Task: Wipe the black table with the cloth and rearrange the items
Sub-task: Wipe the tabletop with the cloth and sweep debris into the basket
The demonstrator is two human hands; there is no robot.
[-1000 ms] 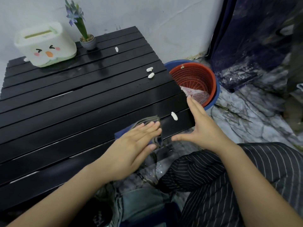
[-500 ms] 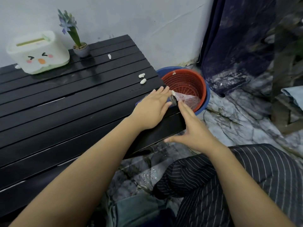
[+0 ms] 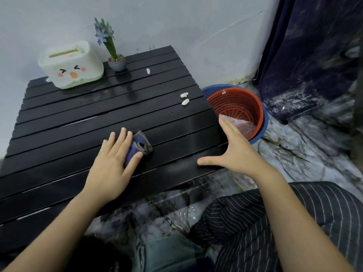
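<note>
Cloth (image 3: 139,147) lay bunched under your flat left hand (image 3: 111,166), fingers straight, pressing for wiping contact. Right hand (image 3: 233,152) spread open at tabletop (image 3: 78,122) edge, probably a catch. White bits (image 3: 184,99) remained beyond, near red basket (image 3: 238,101).

The black table (image 3: 82,122), its top made of slats, carries a folded blue cloth (image 3: 139,147) with grey edging, lying flat under the fingers of the left hand (image 3: 112,163). A white face-printed box (image 3: 70,64) and potted flower (image 3: 115,59) stand well beyond that grip at the far edge, three white pieces (image 3: 185,98) beyond and to its right.
</note>
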